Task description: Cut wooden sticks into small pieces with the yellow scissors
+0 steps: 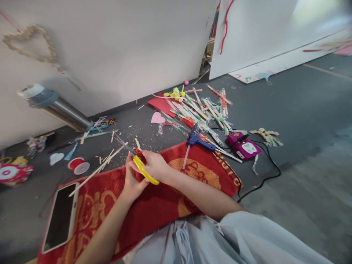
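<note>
My right hand (156, 167) is closed on a pair of scissors (142, 169) with yellow and red handles. Their blades point away to the upper left, over several thin pale wooden sticks (106, 161). Close under the scissors is my left hand (132, 181), fingers curled against the handle side. Whatever lies between its fingers is hidden. Both hands are above a red towel (154, 201) with orange patterns. One long stick reaches across the towel to a white-framed tablet or phone (60, 216) with a dark screen.
A blue glue gun (199, 141) rests on the towel's far edge, near a purple power socket (243, 146) with black cable. Behind lie many wrapped chopsticks (192, 112). On the left are a red ribbon spool (78, 166) and a leaning metal flask (64, 108). A heart ornament (51, 46) hangs on the board.
</note>
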`<state>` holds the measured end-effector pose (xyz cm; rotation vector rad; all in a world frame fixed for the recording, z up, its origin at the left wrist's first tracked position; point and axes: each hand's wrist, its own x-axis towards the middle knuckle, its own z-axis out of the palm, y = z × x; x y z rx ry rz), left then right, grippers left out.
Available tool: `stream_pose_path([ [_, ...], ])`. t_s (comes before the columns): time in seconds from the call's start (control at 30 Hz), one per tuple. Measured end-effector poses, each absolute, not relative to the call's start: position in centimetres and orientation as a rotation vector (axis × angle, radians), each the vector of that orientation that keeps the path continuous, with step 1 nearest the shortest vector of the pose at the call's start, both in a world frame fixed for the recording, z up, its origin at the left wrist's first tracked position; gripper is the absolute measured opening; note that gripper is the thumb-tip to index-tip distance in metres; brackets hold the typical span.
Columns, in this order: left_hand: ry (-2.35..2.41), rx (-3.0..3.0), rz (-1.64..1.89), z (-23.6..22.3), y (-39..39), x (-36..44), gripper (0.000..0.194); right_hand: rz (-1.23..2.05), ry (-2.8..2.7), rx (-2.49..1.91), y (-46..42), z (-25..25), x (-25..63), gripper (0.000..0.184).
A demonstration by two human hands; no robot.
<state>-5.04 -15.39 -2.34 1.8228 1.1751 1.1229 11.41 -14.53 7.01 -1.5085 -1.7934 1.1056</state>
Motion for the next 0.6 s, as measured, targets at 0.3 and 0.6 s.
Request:
stream_pose_path([
  [0.3,1.117,1.760,1.069,-2.41,-15.72,-5.10,0.111,1.210,-1.710,-1.489,-14.69,7.12,11.15,0.042],
  [0.6,1.114,1.659,0.975,-1.89,-16.33,-4.32,0.131,1.258,-1.688,-1.411,-15.05,7.11,10.92,0.041],
])
